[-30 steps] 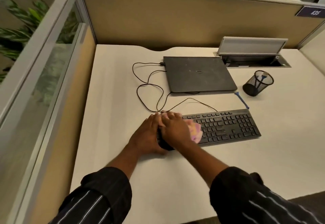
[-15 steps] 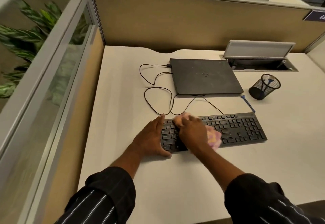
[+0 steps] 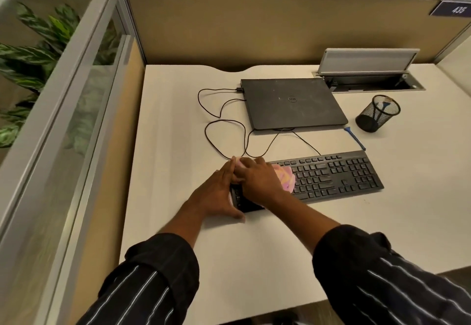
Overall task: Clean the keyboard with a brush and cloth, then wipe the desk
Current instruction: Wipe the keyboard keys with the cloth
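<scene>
Although the desk is the largest part of this job, I judge that its wiping is not yet begun, because the cloth is on the keys and not on the bare top. On the far side of the desk, at about 12 o'clock from the hands, the closed laptop lies flat. The keyboard lies nearer to the person and reaches from the hands towards 3 o'clock. The left hand is open: its straight fingers lie against the left end of the keyboard and the thumb rests on the desk at the near corner, as if to steady it. The right hand is just beside it, with fingers curled over the bunched pink cloth, pressing it on the leftmost keys. At about 1 o'clock from the keyboard's far right corner the small blue brush lies on the desk, near the mesh cup, and no hand holds it. So the brushing seems finished, the cloth step is now in hand, and the desk remains to be done.
</scene>
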`<state>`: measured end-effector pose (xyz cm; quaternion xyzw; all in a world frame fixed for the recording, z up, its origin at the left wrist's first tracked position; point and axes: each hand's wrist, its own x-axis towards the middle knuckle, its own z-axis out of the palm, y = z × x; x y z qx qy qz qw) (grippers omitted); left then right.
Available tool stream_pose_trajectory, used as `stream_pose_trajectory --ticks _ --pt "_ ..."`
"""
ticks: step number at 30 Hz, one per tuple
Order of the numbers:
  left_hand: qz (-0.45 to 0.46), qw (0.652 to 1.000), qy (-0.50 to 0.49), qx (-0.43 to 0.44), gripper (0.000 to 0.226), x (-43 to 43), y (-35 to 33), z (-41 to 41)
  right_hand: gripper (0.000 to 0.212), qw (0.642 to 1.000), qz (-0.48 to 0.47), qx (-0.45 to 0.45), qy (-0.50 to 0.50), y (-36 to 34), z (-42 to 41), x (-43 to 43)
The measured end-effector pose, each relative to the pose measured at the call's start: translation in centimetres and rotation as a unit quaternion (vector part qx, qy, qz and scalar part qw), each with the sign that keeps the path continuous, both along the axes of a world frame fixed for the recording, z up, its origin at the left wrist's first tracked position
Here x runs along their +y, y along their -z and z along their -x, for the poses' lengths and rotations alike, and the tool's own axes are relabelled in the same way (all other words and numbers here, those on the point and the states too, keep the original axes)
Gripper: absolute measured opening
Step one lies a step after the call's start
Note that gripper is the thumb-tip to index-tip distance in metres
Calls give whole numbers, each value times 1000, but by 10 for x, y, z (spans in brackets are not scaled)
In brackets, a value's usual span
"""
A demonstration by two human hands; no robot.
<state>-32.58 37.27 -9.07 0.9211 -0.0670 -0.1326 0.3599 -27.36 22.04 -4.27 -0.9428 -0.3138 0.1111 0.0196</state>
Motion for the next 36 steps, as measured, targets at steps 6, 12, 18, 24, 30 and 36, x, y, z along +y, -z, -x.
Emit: stream_pose_trajectory --ticks 6,12,18,24,30,36 --pt "-9 1000 -3 20 161 -2 -3 0 46 978 59 49 -194 -15 -11 -25" --pt "-26 1000 -13 10 155 -2 -3 2 50 988 6 -12 -151 -10 -19 -13" --pt "-61 998 -2 -6 147 -4 -3 4 45 964 25 24 -263 -5 6 -53" --pt "-74 997 -18 3 148 -6 0 5 56 988 16 -27 -148 -2 -20 -65" --pt "-64 998 -7 8 145 -5 -2 3 46 991 -62 -50 -105 17 14 -29" --pt "-79 997 -13 7 149 -6 -5 4 49 977 7 -56 -206 8 -13 -99"
